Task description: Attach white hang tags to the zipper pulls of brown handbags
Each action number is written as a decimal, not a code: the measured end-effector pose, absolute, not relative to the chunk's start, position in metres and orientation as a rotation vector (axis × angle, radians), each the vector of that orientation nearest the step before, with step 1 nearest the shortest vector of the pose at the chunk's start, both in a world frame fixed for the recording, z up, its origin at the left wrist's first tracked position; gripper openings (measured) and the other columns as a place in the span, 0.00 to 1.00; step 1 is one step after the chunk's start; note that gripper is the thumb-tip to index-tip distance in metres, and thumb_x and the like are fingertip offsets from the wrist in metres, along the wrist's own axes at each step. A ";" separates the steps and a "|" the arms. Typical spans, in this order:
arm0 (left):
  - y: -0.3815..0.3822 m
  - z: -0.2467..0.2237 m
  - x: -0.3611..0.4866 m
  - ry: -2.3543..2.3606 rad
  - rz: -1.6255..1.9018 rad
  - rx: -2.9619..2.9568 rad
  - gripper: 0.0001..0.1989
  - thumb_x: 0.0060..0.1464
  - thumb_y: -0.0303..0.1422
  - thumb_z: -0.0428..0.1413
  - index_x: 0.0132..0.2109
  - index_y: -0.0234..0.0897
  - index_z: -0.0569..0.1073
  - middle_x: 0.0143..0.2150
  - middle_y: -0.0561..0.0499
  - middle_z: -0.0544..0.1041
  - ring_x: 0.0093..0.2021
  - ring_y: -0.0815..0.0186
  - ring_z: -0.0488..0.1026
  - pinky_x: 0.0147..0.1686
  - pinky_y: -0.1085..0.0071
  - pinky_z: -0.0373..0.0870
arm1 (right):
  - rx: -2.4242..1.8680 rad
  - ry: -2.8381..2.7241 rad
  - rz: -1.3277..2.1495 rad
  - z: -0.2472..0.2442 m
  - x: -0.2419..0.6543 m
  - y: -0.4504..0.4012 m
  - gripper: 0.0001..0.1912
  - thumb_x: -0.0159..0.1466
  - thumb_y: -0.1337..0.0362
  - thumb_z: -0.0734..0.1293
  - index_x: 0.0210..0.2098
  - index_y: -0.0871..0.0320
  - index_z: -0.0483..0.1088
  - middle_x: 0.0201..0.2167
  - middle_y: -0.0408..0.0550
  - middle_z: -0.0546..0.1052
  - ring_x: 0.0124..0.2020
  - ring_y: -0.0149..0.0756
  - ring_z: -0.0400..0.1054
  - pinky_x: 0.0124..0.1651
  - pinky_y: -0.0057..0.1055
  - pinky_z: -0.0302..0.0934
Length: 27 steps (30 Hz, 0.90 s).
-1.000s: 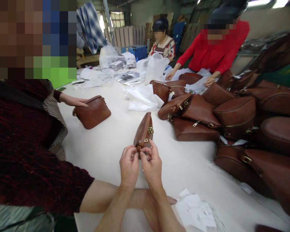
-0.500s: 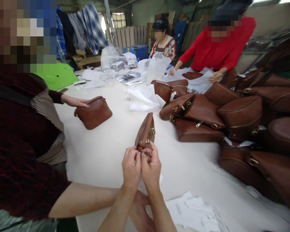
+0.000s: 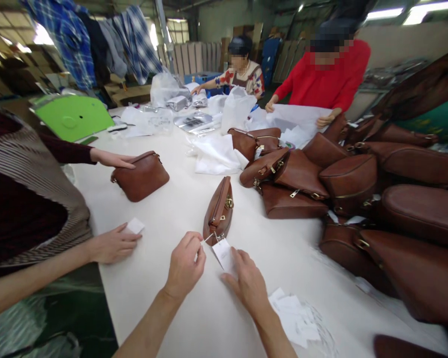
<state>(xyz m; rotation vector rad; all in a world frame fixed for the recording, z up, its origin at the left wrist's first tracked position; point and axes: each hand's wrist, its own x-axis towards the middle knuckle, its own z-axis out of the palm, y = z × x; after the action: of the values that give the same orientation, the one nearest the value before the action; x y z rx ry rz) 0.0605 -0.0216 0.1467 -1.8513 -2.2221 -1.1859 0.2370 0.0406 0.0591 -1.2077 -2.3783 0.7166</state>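
A small brown zip-top bag [image 3: 217,214] stands on the white table in front of my hands, its zip side up and metal rings at the near end. From that end hangs a white hang tag [image 3: 223,254] on a thin white string [image 3: 207,239]. My left hand [image 3: 186,263] is closed in a pinch on the string, left of the bag. Beside the tag, my right hand [image 3: 248,281] has its thumb apart from its fingers. Those fingertips touch the tag's right edge or lie just over it.
A co-worker at left rests one hand on another brown bag [image 3: 142,176] and the other by a white tag [image 3: 135,225]. Many brown bags [image 3: 294,184] are piled at right. Loose tags [image 3: 294,318] lie near my right forearm. A person in red [image 3: 332,74] handles white sheeting.
My hands have moved apart from the bag's near end, and the tag now shows on its string. The co-worker's near arm has withdrawn left from under my wrists.
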 end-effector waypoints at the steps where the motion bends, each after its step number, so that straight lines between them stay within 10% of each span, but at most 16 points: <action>1: -0.024 0.148 0.059 -2.178 -1.122 -1.911 0.10 0.53 0.20 0.46 0.30 0.39 0.64 0.37 0.49 0.73 0.40 0.66 0.73 0.40 0.70 0.72 | -1.242 -2.376 0.640 0.055 0.231 0.035 0.31 0.58 0.62 0.67 0.61 0.55 0.59 0.52 0.59 0.72 0.45 0.52 0.70 0.43 0.44 0.66; 5: -0.027 0.149 0.056 -2.085 -0.989 -2.047 0.09 0.52 0.20 0.47 0.31 0.39 0.64 0.38 0.48 0.74 0.39 0.65 0.74 0.39 0.70 0.72 | -1.373 -2.265 0.477 0.050 0.197 0.027 0.39 0.61 0.58 0.66 0.66 0.58 0.47 0.57 0.64 0.68 0.51 0.57 0.67 0.46 0.47 0.64; 10: -0.022 0.153 0.053 -1.948 -1.031 -2.208 0.11 0.50 0.18 0.46 0.33 0.39 0.66 0.44 0.44 0.77 0.43 0.63 0.75 0.41 0.69 0.73 | -1.376 -2.286 0.583 0.059 0.182 0.040 0.32 0.58 0.65 0.67 0.60 0.63 0.57 0.42 0.58 0.77 0.42 0.52 0.71 0.43 0.45 0.64; 18: -0.017 0.177 0.047 -2.160 -1.296 -2.456 0.09 0.52 0.22 0.47 0.32 0.38 0.69 0.26 0.54 0.72 0.24 0.70 0.68 0.25 0.75 0.66 | -1.017 -1.994 0.961 0.111 0.211 0.027 0.32 0.53 0.71 0.66 0.57 0.53 0.59 0.50 0.47 0.73 0.50 0.41 0.69 0.53 0.36 0.66; 27: -0.016 0.202 0.038 -2.231 -1.471 -2.534 0.08 0.52 0.22 0.49 0.35 0.38 0.70 0.35 0.49 0.73 0.34 0.65 0.71 0.33 0.71 0.70 | -1.126 -1.948 0.931 0.169 0.194 0.012 0.23 0.53 0.74 0.67 0.47 0.51 0.66 0.40 0.44 0.75 0.42 0.40 0.72 0.44 0.33 0.68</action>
<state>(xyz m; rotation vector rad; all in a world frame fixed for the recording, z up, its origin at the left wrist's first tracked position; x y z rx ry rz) 0.0377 -0.0161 0.2022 -2.5344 -2.2313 -1.4712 0.1939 0.0115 0.1694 -1.1262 -1.9478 0.9310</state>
